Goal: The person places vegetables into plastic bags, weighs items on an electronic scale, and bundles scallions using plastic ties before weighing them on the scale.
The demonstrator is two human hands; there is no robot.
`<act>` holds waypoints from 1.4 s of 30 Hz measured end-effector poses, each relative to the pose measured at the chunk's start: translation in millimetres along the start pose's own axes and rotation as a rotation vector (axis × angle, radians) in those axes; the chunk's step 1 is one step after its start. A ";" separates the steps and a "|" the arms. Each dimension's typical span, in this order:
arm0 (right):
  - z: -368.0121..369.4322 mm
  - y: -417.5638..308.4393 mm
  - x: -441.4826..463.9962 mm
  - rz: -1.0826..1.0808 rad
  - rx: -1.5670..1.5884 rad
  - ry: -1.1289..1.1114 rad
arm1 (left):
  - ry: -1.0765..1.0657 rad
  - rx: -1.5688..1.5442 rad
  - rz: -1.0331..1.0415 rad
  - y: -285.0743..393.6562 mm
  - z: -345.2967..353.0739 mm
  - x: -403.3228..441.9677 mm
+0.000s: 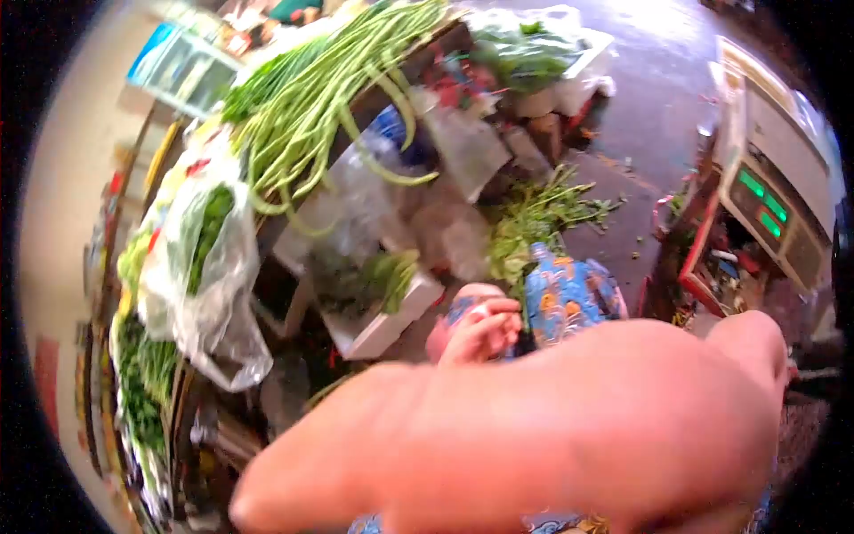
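Item 1, nearest the lens: bare limb (543, 427), blurred and spanning the lower view from left to right. Too close to tell arm from hand; its grasp cannot be told.

Item 2: lap hand (487, 333), seemingly the left. Partly screened by item 1; fingers bent and gathered, tips turned to the right of view. No held object shows; whether something small sits within the fingers cannot be told.

Item 3: blue patterned cloth (569, 298), just beside the fingers, apparently clothing over a knee. Contact with the hand cannot be settled.

Item 4: leafy greens (525, 231), loosely piled on the floor (636, 138) beyond the cloth; nearest produce to the lap hand, apart from it.

Item 5: white box (391, 320), left of the lap hand, tilted in view.

Item 6: long beans (307, 133), heaped at upper left, ends drooping; plastic bag (213, 276) with greens below them.

Item 7: scale (769, 209), right side, green digits lit.

Handling note, by judgement: the fingers are best kept loose, the wrist supported near the lap, and the foreground limb held clear of the sightline. For the greens, a light gather by the stems, without squeezing the leaves, suits best.
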State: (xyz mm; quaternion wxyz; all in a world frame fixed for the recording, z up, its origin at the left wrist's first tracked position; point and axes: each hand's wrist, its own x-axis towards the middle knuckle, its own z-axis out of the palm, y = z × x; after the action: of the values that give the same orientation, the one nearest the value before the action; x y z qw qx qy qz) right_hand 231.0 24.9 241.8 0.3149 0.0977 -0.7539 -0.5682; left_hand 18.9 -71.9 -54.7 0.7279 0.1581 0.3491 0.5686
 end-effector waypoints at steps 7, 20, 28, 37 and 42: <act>-10.1 11.0 67.5 0.150 1.411 0.400 | -0.040 0.031 0.056 1.4 4.3 -1.2; 18.8 -21.3 109.4 0.295 1.587 0.464 | -0.210 -0.050 0.061 -2.2 -23.0 5.3; 169.3 -212.9 30.0 1.216 1.993 -0.205 | -0.093 0.004 0.134 0.4 -10.4 -5.0; 196.8 -323.0 -24.1 1.019 1.803 -0.746 | -0.108 0.002 0.119 6.5 -15.2 -7.2; 203.9 -325.4 -18.5 0.965 1.824 -0.817 | -0.078 0.020 0.127 9.9 -12.1 -12.3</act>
State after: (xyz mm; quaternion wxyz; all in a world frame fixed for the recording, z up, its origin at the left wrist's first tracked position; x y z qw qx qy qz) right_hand 57.5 87.4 -95.6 0.0407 -0.2056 -0.8956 0.3923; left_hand 2.1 -82.5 -53.0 0.7017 0.2092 0.3155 0.6037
